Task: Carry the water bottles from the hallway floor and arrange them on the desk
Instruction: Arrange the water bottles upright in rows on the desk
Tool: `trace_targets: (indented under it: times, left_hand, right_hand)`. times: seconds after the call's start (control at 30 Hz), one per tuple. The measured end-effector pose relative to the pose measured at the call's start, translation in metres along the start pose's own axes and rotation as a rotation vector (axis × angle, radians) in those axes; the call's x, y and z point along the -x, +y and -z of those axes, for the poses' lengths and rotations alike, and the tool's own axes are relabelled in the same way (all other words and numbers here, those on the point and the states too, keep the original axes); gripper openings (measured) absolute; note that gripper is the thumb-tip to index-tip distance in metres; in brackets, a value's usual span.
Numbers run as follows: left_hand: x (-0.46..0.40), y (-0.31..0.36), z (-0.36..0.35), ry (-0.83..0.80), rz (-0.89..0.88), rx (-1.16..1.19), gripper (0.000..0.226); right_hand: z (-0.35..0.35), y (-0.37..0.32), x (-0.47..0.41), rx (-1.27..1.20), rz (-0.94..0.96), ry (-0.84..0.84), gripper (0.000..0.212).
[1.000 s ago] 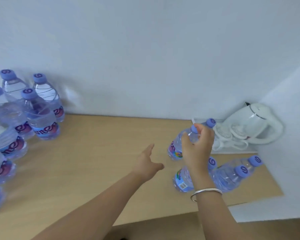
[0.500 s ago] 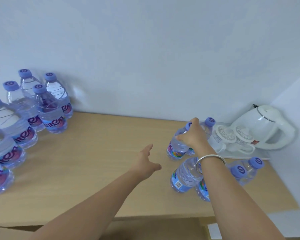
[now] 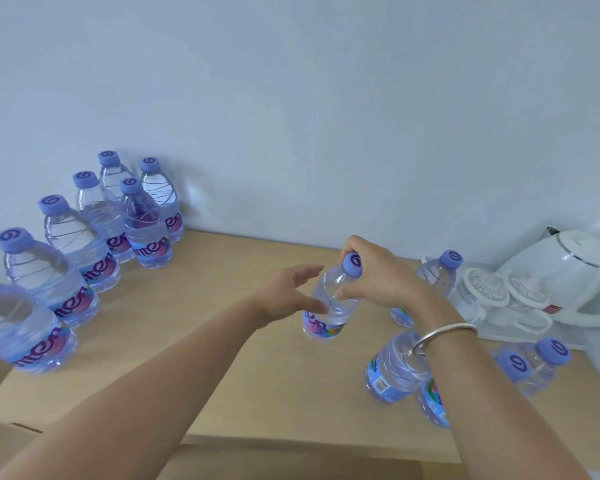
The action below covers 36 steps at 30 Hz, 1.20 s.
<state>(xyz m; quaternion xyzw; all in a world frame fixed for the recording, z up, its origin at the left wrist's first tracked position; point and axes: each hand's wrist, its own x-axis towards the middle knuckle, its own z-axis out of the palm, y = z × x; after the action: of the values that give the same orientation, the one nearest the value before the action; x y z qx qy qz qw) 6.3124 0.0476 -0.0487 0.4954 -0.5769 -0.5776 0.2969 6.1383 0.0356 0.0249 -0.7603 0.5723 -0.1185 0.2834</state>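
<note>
- pale wood desk (image 3: 222, 358) against white wall; on its left a cluster of upright bottles (image 3: 84, 258).
- left hand (image 3: 288, 296) spread wide, nearly at the held bottle (image 3: 329, 306); holds nothing.
- right hand (image 3: 378, 275) grips that bottle's neck, tilted; a fumbled handover could drop it.
- lying bottles (image 3: 395, 368) by the forearm could roll off the front edge.
- kettle (image 3: 568, 278) far right.

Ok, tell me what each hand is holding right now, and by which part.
The right hand grips a water bottle at its cap and neck. The left hand holds nothing, open beside it.
</note>
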Motion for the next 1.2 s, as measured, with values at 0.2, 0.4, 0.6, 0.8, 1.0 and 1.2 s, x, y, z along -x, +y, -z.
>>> trace_targets:
  times: [0.2, 0.4, 0.6, 0.8, 1.0, 1.2]
  left_hand:
    - [0.029, 0.018, 0.041, -0.194, -0.050, -0.060, 0.048]
    - [0.051, 0.013, 0.069, 0.182, -0.118, 0.067, 0.042]
    - [0.063, 0.013, 0.092, 0.504, 0.071, -0.084, 0.055]
    - [0.089, 0.005, 0.132, 0.298, -0.002, -0.053, 0.062]
    - [0.112, -0.014, 0.174, 0.084, -0.068, 0.166, 0.058]
    - [0.113, -0.031, 0.184, 0.220, -0.122, 0.289, 0.031]
  right_hand:
    - [0.013, -0.067, -0.001, 0.062, 0.222, -0.177, 0.043]
    - [0.002, -0.097, -0.028, -0.348, 0.220, -0.144, 0.064]
    - [-0.061, -0.117, -0.045, -0.420, 0.047, -0.079, 0.056]
    - [-0.085, -0.141, -0.060, -0.446, 0.131, -0.077, 0.056]
    - [-0.085, -0.166, -0.071, -0.567, 0.346, -0.277, 0.038]
    - [-0.101, -0.180, -0.082, -0.598, 0.307, -0.334, 0.034]
